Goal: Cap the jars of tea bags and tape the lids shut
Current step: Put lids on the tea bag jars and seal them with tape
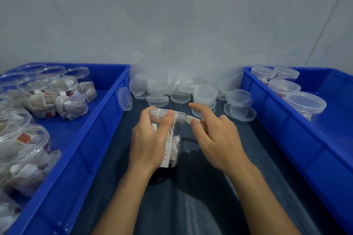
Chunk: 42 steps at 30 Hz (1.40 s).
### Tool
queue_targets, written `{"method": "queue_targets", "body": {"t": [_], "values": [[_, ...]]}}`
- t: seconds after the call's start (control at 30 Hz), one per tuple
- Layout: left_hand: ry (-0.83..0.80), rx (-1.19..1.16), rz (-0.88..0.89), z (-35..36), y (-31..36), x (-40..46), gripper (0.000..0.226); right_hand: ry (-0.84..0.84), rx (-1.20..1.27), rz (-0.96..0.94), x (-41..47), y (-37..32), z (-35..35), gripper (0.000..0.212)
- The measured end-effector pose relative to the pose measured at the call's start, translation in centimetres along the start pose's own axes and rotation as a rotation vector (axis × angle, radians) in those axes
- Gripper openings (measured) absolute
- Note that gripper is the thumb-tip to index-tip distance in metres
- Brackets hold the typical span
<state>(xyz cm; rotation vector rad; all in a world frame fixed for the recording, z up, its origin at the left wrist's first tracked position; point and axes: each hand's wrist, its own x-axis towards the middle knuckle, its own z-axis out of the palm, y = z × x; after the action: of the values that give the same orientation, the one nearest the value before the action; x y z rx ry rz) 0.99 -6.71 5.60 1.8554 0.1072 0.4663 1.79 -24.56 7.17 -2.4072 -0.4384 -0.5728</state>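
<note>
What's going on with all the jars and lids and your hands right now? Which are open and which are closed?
jar in hand: capped, holds tea bags
left hand: grips the jar
right hand: pinches a tape strip at the lid's edge
jars in left bin: uncapped, full of tea bags
jars in right bin: capped
loose lids: stacked and scattered, unused

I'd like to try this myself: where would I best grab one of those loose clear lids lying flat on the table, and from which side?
Take the top lid of the short stack by its thin rim, fingers coming down from above on opposite edges. It lies flat and round, with its rim showing on all sides, so it should lift straight off.
</note>
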Motion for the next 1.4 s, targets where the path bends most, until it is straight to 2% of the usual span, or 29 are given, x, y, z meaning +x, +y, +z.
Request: {"method": "queue_targets", "body": {"t": [0.17, 0.47, 0.67, 0.87, 1.03, 1.17, 1.27, 1.4], "values": [[-0.055, -0.045, 0.023, -0.1, -0.3, 0.1, 0.068, 0.008, -0.056, -0.026, 0.2, 0.3, 0.2, 0.042], [-0.095, -0.178, -0.009, -0.3, -0.6, 0.3, 0.063, -0.015, 0.0, -0.008, 0.3, 0.6, 0.4, 0.037], [-0.136, -0.257, -0.025, -0.3, -0.8, 0.5, 0.041, -0.053, -0.008, 0.012, 0.2, 0.1, 0.3, 0.038], [-0.175, -0.319, -0.068, -0.6, -1.0, 0.6, 0.047, -0.036, 0.015, 0.016, 0.0, -0.1, 0.5, 0.035], [-0.07, -0.067, 0.043, -0.2, -0.7, 0.2, 0.066, -0.027, 0.04, 0.0, 0.1, 0.2, 0.7, 0.028], [0.172, 0.153, 0.207, -0.1, -0.3, 0.1, 0.048, 0.046, -0.009, -0.032, 0.1, -0.1, 1.1, 0.028], [0.2, 0.197, 0.219, 0.2, 0.0, -0.3, 0.043, 0.09, -0.065, -0.018, 0.0, -0.6, 1.3, 0.035], [0.101, 0.339, 0.219, 0.9, 0.1, -0.9, 0.081, 0.039, -0.08, 0.018, -0.1, -0.9, 1.0, 0.044]]}}
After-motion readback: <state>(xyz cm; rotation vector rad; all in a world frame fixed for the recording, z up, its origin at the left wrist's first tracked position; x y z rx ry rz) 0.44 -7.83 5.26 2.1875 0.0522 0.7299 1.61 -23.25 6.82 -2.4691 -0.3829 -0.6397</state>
